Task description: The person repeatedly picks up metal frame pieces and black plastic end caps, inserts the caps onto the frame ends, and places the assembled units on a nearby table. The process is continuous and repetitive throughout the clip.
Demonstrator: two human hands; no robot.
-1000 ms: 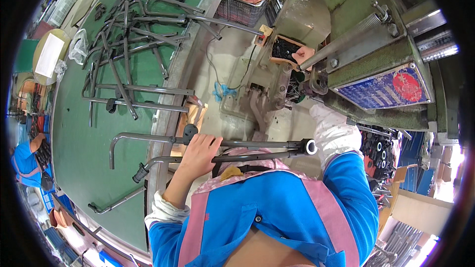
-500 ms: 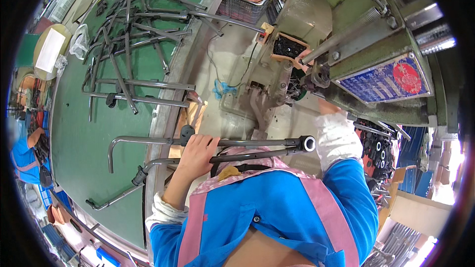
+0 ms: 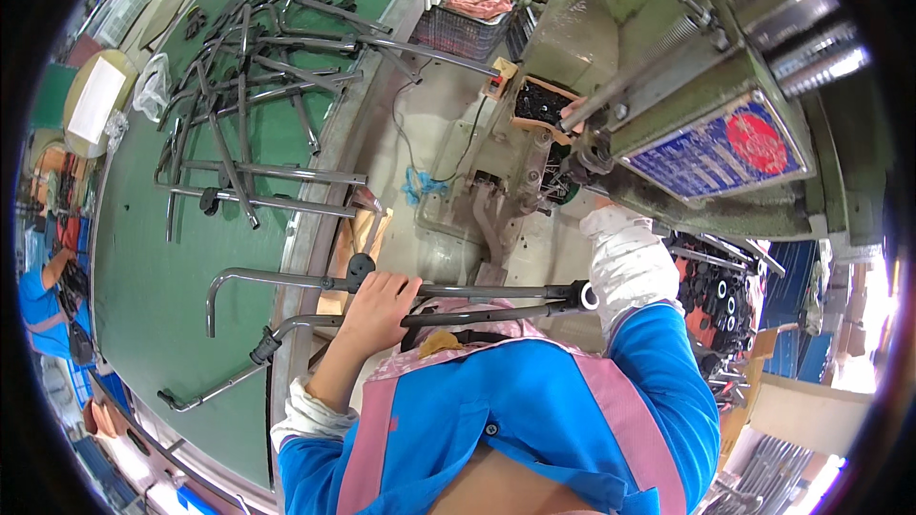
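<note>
My left hand (image 3: 380,309) is closed around a folding grey metal tube frame (image 3: 496,291), which lies across in front of my waist. Its two bent tubes meet at the right in a black joint with a white ring (image 3: 589,298). The left ends of the tubes reach over the green table. A round black knob (image 3: 361,265) sits on the upper tube beside my fingers. My right forearm, in a white sleeve cover (image 3: 632,259), reaches forward beneath the green machine's head. That machine hides nearly all of my right hand, near a bin of small dark parts (image 3: 561,189).
Several similar tube frames (image 3: 243,86) lie piled on the green table (image 3: 210,267). The green machine (image 3: 725,143) stands close at front right. Beside it are a box of black parts (image 3: 542,103) and a dark crate with cloths (image 3: 463,33). Another person (image 3: 48,300) is at far left.
The whole view has shifted slightly. My right forearm has come a little left, and its sleeve cover now meets the ringed end of the frame. My left hand keeps its hold.
</note>
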